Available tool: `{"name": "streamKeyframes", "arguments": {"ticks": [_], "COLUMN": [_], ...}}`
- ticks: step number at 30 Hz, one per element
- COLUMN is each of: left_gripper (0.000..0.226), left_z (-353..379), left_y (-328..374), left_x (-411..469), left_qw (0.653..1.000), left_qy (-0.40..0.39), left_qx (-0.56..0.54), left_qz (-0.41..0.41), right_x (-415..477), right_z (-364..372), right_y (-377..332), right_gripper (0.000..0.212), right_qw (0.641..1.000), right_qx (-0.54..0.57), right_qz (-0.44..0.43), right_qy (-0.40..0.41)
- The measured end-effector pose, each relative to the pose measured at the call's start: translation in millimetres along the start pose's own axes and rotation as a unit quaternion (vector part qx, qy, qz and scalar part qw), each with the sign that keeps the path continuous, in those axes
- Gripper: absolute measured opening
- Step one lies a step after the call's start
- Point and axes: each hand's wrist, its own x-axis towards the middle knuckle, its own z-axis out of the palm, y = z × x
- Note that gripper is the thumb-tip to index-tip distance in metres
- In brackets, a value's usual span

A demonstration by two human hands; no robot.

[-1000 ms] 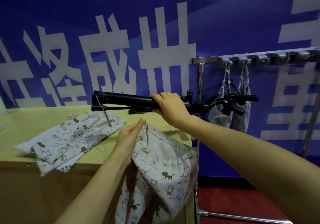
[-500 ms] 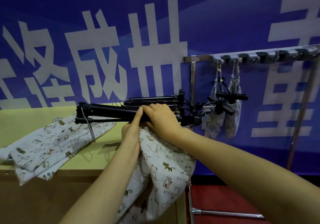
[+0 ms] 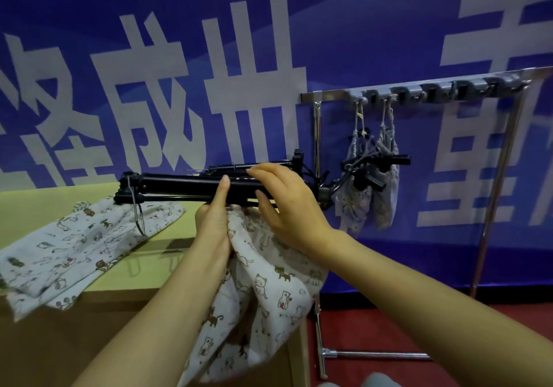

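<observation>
Matte black metal and plastic make up the folded tripod (image 3: pixel 185 184), a long bundle of round tubes held level above the right end of the table (image 3: pixel 39 204). One end reaches left over the tabletop; the other, with its knobs, lies close to an upright of the rack (image 3: pixel 329 94). The right hand (image 3: pixel 287 204) grips it near the middle, fingers curled over the top tubes and thumb tucked beneath. Just below, the left hand (image 3: pixel 214 225) pinches the gathered rim of the cloth bag (image 3: pixel 269 291), fingers bunched into the fabric while the thumb stands straight up against the tripod's side. The bag is soft, pale cotton printed with small cartoon cats. It hangs limp in deep folds past the table's edge, its mouth right under the tripod. A thin dark cord (image 3: pixel 137 216) dangles in a loop from the tripod's left end. The table has a smooth yellow-green top, and on it to the left lie flat bags (image 3: pixel 80 246) of similar print, overlapping and creased. The rack is shiny chrome tubing with a grey strip of hooks. Two filled hanging bags (image 3: pixel 368 189) are slung from it by their drawstrings, black parts poking out. Behind is a blue banner (image 3: pixel 389 27) with large white characters.
</observation>
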Motion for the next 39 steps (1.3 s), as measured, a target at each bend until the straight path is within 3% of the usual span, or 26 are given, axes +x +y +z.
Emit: {"name": "streamKeyframes", "arguments": {"ticks": [4,7,8,9,11,12,14,17,25,28,30,33,37,39], "left_gripper": [0.047,0.068,0.072,0.073,0.076,0.074,0.063,0.058,0.029,0.008,0.021,0.037,0.033,0.067], "left_z": [4,9,12,14,18,20,22,22,0,-14,-25,-42,-61,-70], "left_y": [2,3,3,4,4,3,3,6,8,1,1,7,17,21], "left_x": [-1,-4,-7,-9,-15,-18,-25,-30,-37,-36,-38,-44,-47,-42], "left_qw": [0.999,0.998,0.998,0.997,0.997,0.997,0.998,0.999,0.995,0.990,0.993,0.993,0.991,0.990], "left_qy": [0.025,0.029,0.030,0.026,0.004,-0.005,-0.012,-0.028,-0.090,-0.106,-0.096,-0.108,-0.131,-0.138], "left_qx": [-0.001,-0.031,-0.037,-0.043,-0.046,-0.041,-0.021,0.006,0.050,0.092,0.068,0.010,-0.004,-0.015], "left_qz": [-0.023,-0.044,-0.049,-0.055,-0.068,-0.066,-0.051,-0.029,-0.010,0.006,-0.004,-0.054,-0.033,-0.029], "right_x": [-10,-23,-25,-26,-23,-20,-12,-2,6,12,16,20,24,22], "right_z": [-11,-13,-12,-12,-9,-7,-4,1,23,31,32,28,21,19], "right_y": [-3,-10,-12,-13,-16,-17,-22,-28,-18,-10,-4,4,15,17], "right_gripper": [0.026,0.030,0.029,0.028,0.024,0.021,0.015,0.009,0.026,0.023,0.028,0.017,0.016,0.016], "right_qw": [0.996,0.969,0.934,0.877,0.725,0.665,0.578,0.495,0.393,0.395,0.395,0.389,0.382,0.387], "right_qx": [0.075,0.127,0.190,0.281,0.473,0.536,0.615,0.667,0.705,0.673,0.654,0.640,0.617,0.607], "right_qz": [0.019,0.196,0.287,0.377,0.497,0.519,0.534,0.543,0.557,0.576,0.583,0.588,0.604,0.611], "right_qy": [-0.032,-0.085,-0.097,-0.099,-0.063,-0.029,0.046,0.123,0.196,0.245,0.276,0.305,0.330,0.330]}}
